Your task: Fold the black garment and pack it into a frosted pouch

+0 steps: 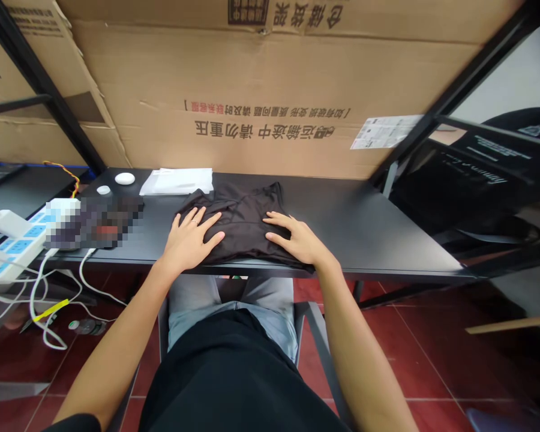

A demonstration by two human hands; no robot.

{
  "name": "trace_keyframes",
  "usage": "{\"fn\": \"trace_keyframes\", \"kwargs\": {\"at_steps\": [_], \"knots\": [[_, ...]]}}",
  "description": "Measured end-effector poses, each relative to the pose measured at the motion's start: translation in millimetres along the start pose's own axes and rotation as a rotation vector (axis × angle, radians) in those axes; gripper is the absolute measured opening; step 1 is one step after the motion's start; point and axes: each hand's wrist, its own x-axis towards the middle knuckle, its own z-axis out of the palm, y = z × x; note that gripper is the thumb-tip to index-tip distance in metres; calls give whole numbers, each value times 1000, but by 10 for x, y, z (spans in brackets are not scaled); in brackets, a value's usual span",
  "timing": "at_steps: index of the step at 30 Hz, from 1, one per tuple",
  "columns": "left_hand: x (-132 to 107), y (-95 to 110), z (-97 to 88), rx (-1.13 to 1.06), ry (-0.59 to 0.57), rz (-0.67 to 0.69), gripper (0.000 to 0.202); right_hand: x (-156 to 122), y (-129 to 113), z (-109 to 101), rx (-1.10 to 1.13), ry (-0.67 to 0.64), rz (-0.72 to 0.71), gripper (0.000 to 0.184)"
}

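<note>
A dark brown or black piece of cloth, which looks like a garment (245,231), lies spread and wrinkled on the black table (342,216). My left hand (191,237) rests on its left side, fingers spread, a ring on one finger. On the right side of the cloth lies my right hand (297,237), palm down with fingers stretched out toward the middle. Neither hand grips the fabric. The garment's near edge reaches the table's front edge, and its right corner pokes out under my right wrist.
Behind the cloth sits a white packet (177,181), with a white oval object (125,178) to its left. A white power strip (27,237) with cables stands at the far left. Large cardboard (252,72) closes off the back. A plastic bottle (87,327) lies on the floor.
</note>
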Motion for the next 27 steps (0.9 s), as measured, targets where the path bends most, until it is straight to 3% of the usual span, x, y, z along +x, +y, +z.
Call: {"fn": "trace_keyframes", "kwargs": {"at_steps": [21, 27], "knots": [[3, -10, 3, 6, -4, 6, 70, -18, -1, -40, 26, 33, -15, 46], [7, -19, 10, 4, -7, 10, 70, -29, 16, -104, 129, 26, -24, 44]]}}
